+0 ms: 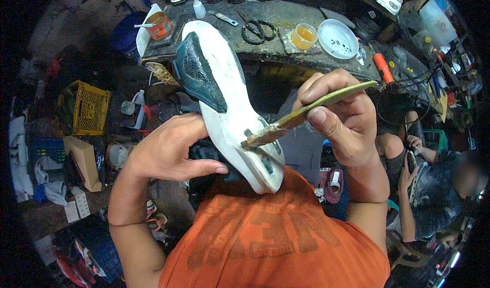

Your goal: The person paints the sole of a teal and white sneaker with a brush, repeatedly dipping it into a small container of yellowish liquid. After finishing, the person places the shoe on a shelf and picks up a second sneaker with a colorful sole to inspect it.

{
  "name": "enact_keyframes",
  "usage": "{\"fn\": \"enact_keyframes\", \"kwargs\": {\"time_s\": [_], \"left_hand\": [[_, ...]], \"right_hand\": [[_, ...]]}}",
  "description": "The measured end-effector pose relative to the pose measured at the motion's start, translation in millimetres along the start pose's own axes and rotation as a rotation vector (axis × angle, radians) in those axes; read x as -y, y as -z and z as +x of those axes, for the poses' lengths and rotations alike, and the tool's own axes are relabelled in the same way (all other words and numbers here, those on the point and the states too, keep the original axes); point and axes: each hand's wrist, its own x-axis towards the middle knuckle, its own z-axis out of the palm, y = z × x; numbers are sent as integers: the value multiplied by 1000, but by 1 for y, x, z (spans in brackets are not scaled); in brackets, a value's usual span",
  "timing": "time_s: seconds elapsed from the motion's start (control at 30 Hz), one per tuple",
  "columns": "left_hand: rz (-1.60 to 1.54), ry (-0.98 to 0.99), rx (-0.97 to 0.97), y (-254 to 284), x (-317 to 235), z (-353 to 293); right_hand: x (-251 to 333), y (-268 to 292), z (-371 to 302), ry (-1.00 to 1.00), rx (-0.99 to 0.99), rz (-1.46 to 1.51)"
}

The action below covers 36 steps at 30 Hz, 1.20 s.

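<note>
Shoe (224,109) being held sole-up at centre frame, toe pointing toward the upper left and heel resting down against the orange shirt (275,237), likely so the white sole faces the eyes and stays braced while being worked. Left hand (168,150) gripping from the left side at the shoe's lower half, thumb stretching under toward the heel, fingers (201,122) curling up against the sole's edge; closed around the shoe rather than spread. Right hand (342,119) pinching a glue brush (306,112) between thumb and forefinger, remaining fingers folding in behind the yellow-green handle; bristle end touching the sole near the heel, just right of the left thumb. Handle angling up toward the upper right, keeping the wrist clear of the wet area, by the look of it.

Sitting beyond on the table (286,43) at the top: a cup of amber liquid (304,35), probably adhesive within easy reach, black scissors (258,29), a white dish (337,38). Another person's hand (411,160) holding a phone at the right edge, well apart.
</note>
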Motion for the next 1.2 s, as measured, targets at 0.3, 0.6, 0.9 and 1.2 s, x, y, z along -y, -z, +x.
{"fn": "enact_keyframes", "kwargs": {"time_s": [0.3,0.6,0.9,1.2], "left_hand": [[-22,31,-22,0,-6,8],[-93,56,-4,-1,-4,11],[-278,207,-34,-3,2,10],[-520,356,-61,-9,9,9]], "right_hand": [[-7,2,-3,-47,-81,148],[-28,1,-11,-82,-86,289],[-37,5,-13,-73,-106,370],[-50,10,-15,-39,-98,468]]}}
